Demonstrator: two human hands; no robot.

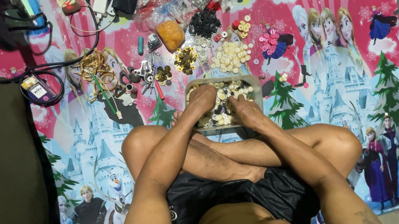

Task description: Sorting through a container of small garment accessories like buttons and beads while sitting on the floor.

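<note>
Hands: left hand and right hand curled in button tray, grip unclear; clear orange-filled bag beyond.

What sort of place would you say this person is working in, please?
Probably a home floor used as an informal sorting spot. The person sits cross-legged on a colourful cartoon-printed mat, both hands in a tray of mixed buttons, with sorted button piles and a power strip around.
</note>
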